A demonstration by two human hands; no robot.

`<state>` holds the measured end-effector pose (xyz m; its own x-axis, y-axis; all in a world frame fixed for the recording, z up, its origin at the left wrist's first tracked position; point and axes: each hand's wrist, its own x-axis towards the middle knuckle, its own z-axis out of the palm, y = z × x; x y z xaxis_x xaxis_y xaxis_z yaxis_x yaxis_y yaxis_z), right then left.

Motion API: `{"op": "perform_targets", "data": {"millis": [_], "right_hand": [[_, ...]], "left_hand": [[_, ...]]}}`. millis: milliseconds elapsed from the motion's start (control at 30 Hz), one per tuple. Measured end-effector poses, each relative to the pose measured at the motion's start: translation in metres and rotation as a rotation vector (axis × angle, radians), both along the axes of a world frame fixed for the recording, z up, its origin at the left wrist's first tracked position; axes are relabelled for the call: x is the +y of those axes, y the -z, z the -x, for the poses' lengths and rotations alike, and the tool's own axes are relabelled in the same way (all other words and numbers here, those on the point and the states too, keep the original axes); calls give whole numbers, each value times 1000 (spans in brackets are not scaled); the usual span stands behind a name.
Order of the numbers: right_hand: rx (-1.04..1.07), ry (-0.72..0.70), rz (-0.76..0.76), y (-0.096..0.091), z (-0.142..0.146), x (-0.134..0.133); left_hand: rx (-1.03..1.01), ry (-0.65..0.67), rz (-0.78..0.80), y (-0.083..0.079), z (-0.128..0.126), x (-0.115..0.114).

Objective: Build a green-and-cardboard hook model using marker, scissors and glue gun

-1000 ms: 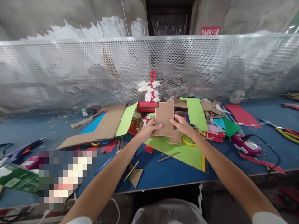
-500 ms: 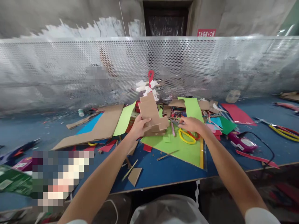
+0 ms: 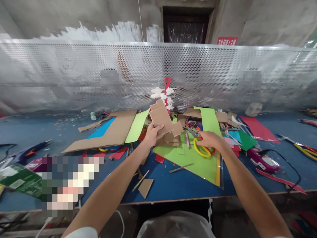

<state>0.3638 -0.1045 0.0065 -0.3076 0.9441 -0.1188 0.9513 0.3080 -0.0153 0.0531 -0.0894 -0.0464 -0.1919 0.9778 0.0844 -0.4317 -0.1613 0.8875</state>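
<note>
My left hand pinches a cut piece of brown cardboard by its lower edge, thumb on the front face. The cardboard has stepped edges and a tab at its lower right, and it is held tilted above the table. Just to the right, my right hand is closed on scissors with a yellow and red handle. Their grey blades point left toward the cardboard's tab; contact between them is not clear. Beneath the hands lies a light green sheet, with a pink pen on it.
Behind the cardboard stands a red decoration with white flowers. Larger cardboard lies left, and a purple box with a black cord right. Another pair of scissors rests at far right. A perforated metal screen closes the back.
The view has turned slightly, so everything sits further right. My right hand and the scissors have come a little lower, and the blades show more clearly. My left hand still holds the cardboard.
</note>
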Motion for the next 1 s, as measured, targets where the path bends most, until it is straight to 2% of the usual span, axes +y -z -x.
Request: {"op": "perform_targets", "data": {"millis": [67, 133, 233, 300, 400, 533, 600, 733, 800, 867, 1000], "right_hand": [[169, 46, -40, -1, -6, 4], [442, 43, -7, -4, -8, 5], [897, -93, 193, -11, 1, -4], [1036, -189, 271, -15, 13, -15], [1015, -292, 256, -17, 30, -31], [839, -319, 163, -10, 43, -38], [711, -276, -4, -6, 44, -35], [500, -79, -478, -4, 35, -20], [559, -44, -530, -8, 26, -14], [718, -73, -369, -13, 20, -13], [956, -131, 287, -18, 23, -27]], "left_hand": [[-16, -40, -49, -2, -1, 0], [-24, -87, -90, -4, -1, 1], [-31, -140, -123, -4, 0, 4], [-33, -176, -147, -2, 0, 7], [-12, -253, -179, 2, 1, 13], [18, -346, -228, 5, 4, 19], [32, -386, -239, 4, 4, 19], [25, -416, -248, 2, 3, 18], [9, -404, -254, 2, 2, 18], [-9, -380, -261, 1, 0, 17], [-40, -365, -267, -3, -3, 14]]}}
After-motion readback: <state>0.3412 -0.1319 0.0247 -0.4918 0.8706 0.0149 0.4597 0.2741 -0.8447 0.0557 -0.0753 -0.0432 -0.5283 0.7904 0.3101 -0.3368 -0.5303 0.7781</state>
